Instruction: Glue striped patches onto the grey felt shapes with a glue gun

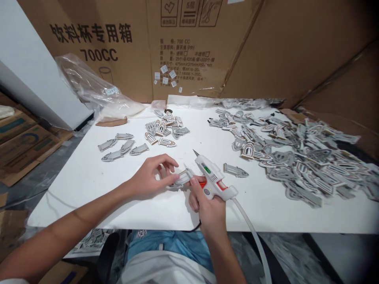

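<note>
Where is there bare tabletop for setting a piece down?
Bare white tabletop shows between the left forearm and the loose gray pieces, and between the glue gun's pale tube and the big pile. A gap also separates that pile from the middle cluster. The table's right side is crowded.

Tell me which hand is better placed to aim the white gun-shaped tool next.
Probably the right hand: it grips the white gun-shaped tool, while the left hand touches a grey arched piece.

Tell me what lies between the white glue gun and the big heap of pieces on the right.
In the head view, one loose grey pointed piece lies there on the white tabletop, between the glue gun and the heap.
</note>
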